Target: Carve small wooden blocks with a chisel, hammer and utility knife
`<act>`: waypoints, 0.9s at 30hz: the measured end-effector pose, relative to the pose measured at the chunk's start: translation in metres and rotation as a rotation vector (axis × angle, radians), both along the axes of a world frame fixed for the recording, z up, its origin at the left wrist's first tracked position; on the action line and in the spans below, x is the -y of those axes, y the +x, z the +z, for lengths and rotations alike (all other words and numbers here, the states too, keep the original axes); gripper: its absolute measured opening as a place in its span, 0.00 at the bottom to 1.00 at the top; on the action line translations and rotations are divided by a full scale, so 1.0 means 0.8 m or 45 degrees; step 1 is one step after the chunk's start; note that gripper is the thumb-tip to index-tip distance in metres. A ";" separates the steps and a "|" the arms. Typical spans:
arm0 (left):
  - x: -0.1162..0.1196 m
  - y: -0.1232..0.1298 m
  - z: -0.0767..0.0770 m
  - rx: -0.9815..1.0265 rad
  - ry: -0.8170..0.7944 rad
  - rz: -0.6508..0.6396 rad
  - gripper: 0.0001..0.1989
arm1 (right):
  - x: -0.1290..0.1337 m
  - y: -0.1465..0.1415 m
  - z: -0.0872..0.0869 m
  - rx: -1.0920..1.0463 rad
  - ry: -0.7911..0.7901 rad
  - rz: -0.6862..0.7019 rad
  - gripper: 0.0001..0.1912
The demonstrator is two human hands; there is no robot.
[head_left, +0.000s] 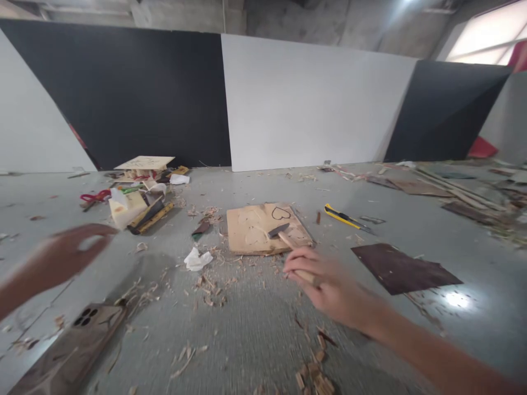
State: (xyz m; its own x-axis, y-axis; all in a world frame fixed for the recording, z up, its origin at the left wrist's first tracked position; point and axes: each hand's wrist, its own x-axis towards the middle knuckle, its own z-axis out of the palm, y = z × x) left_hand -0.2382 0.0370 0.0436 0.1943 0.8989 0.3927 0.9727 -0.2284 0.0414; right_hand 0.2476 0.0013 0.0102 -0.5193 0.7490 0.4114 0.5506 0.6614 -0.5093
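Note:
My right hand [329, 285] is closed around the wooden handle of a small hammer [279, 230]. Its dark metal head lies over a flat wooden board [241, 219], which has a black heart outline [281, 213] drawn near its far edge and shallow carved patches. At the left, my left hand [78, 249] is in the air, smeared by motion, with a gap showing between thumb and fingers. Closest to it is a pale block [125, 209], beside a yellow-and-black tool [154, 218] whose kind I cannot make out.
A yellow utility knife [342, 216] and a dark brown sheet [399, 269] lie right of the board. A phone [78, 345] rests front left. Crumpled tissue [197, 259], red-handled scissors [95, 196] and wood shavings litter the floor. Black and white panels [313, 104] stand behind.

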 end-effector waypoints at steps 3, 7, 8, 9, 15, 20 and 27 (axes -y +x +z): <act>-0.026 0.098 -0.016 -0.088 -0.225 -0.365 0.14 | -0.014 -0.016 -0.009 0.275 0.178 0.136 0.15; -0.019 0.229 -0.024 -0.090 -0.340 -0.716 0.13 | -0.028 -0.027 -0.019 0.627 0.367 0.156 0.14; -0.016 0.250 -0.026 -0.082 -0.367 -0.738 0.13 | -0.030 -0.030 -0.019 0.671 0.373 0.174 0.14; -0.014 0.266 -0.028 -0.058 -0.371 -0.731 0.12 | -0.030 -0.031 -0.019 0.691 0.368 0.186 0.15; -0.021 0.289 -0.047 0.094 -0.467 -0.745 0.09 | -0.030 -0.029 -0.015 0.660 0.339 0.146 0.25; -0.018 0.284 -0.051 0.125 -0.436 -0.777 0.09 | -0.034 -0.019 -0.020 0.555 0.235 0.162 0.16; -0.011 0.277 -0.053 0.112 -0.436 -0.815 0.09 | -0.031 -0.020 -0.022 0.469 0.188 0.039 0.12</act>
